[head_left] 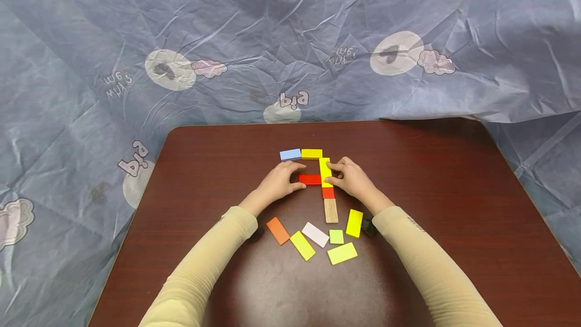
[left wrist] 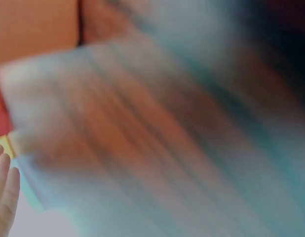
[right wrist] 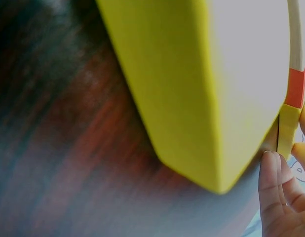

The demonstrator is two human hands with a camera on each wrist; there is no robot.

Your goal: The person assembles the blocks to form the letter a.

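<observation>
My right hand pinches a long yellow block between thumb and fingers. This block lies in line with a red block and a plain wooden block. In the right wrist view, fingertips are at the yellow block. My left hand is curved loosely beside another red block, its thumb close to that block's left end. Beyond the hands, a blue block and a second yellow block lie end to end. Left fingers show at the left wrist view's edge.
On the near side of the dark brown table lie loose blocks: orange, white, small green and several yellow ones. A printed grey cloth hangs behind the table's far edge.
</observation>
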